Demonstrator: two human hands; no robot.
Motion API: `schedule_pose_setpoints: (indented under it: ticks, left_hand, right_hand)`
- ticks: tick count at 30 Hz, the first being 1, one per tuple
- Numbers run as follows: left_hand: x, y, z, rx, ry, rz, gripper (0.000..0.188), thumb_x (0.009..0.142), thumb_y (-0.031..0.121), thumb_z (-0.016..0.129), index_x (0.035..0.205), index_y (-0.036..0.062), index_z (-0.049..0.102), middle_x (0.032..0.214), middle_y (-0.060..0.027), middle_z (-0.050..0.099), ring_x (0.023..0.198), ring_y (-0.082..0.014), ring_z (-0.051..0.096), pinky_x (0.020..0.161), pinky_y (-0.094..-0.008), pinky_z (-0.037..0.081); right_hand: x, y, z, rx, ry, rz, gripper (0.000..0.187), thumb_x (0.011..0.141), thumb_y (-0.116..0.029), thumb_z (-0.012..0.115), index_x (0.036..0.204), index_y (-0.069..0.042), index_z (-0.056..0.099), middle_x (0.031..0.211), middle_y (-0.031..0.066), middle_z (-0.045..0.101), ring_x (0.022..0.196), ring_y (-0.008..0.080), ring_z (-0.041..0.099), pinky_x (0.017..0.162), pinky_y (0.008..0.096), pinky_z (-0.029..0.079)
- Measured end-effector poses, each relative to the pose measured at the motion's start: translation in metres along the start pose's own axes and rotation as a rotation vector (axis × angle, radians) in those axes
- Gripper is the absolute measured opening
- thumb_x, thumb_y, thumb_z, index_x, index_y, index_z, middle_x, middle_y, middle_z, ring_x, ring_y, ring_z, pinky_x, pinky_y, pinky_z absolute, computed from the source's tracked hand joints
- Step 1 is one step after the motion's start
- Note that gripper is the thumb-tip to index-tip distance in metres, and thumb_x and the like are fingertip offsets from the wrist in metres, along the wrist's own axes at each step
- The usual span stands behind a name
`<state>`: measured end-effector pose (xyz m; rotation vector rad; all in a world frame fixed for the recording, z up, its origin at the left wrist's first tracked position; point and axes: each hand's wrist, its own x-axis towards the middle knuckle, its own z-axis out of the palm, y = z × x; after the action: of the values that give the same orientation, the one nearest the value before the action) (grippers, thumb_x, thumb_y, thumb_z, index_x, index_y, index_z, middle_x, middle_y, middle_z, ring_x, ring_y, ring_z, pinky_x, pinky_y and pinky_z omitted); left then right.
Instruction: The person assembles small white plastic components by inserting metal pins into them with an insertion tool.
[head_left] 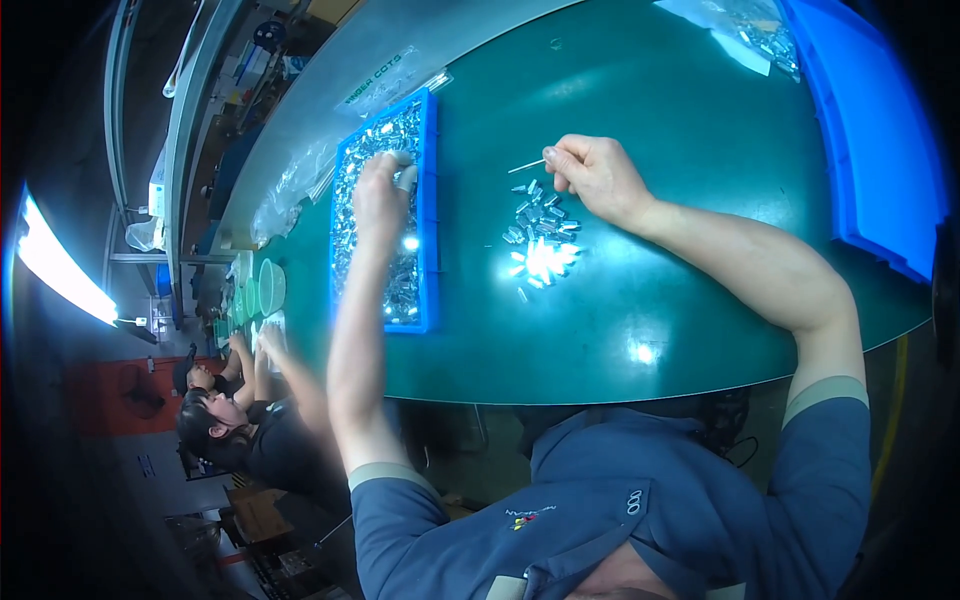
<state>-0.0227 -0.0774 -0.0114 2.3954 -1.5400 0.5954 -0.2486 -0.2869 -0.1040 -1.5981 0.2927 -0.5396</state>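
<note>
Pinching rod (pixel 527 166) in right fingers (pixel 563 161) beside blue tray (pixel 429 270), apparently keeping tip free; left fingers (pixel 407 179) over tray, grasp unclear.

Green worktop (pixel 690 130), loose metal pieces (pixel 540 222) back from the near edge. Blue tray (pixel 432 225) left of them, blue bin (pixel 870 130) toward the right edge.

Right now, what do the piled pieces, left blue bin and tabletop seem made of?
Piled pieces: probably metal, bright and silvery with hard glints. Left blue bin: likely molded plastic, smooth, evenly coloured. Tabletop: green, semi-gloss with soft reflections; laminate or rubber, unclear.
</note>
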Motion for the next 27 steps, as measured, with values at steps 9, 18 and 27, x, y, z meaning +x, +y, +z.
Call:
schedule_pose_setpoints:
  ticks: [9, 18, 27]
  left_hand:
    - [-0.007, 0.069, 0.030, -0.249, -0.233, 0.170, 0.028, 0.081, 0.014, 0.079, 0.108, 0.0078, 0.072, 0.105, -0.0126, 0.068, 0.101, -0.0335, 0.064, 0.088, -0.0436, 0.053]
    - [-0.023, 0.086, 0.043, -0.569, -0.189, -0.020, 0.017, 0.082, 0.004, 0.079, 0.098, 0.0025, 0.072, 0.095, -0.0114, 0.069, 0.091, -0.0274, 0.067, 0.079, -0.0369, 0.054]
    - [-0.020, 0.113, 0.033, -0.608, -0.156, -0.025, 0.018, 0.081, 0.003, 0.080, 0.097, 0.0015, 0.070, 0.093, -0.0114, 0.070, 0.089, -0.0269, 0.068, 0.076, -0.0364, 0.055]
  right_hand:
    - [0.002, 0.002, -0.003, -0.010, 0.041, 0.016, 0.031, 0.103, -0.029, 0.059, 0.088, -0.003, 0.068, 0.069, 0.0012, 0.065, 0.059, 0.0074, 0.055, 0.053, 0.0268, 0.044]
    - [0.000, -0.001, 0.000, -0.107, 0.019, -0.013, 0.028, 0.100, -0.024, 0.061, 0.083, -0.003, 0.069, 0.068, 0.0027, 0.066, 0.057, 0.0096, 0.053, 0.054, 0.0308, 0.041]
    - [-0.006, -0.004, 0.002, -0.225, -0.044, -0.085, 0.033, 0.099, -0.029, 0.060, 0.081, -0.003, 0.070, 0.065, 0.0084, 0.067, 0.061, 0.0194, 0.065, 0.059, 0.0376, 0.049]
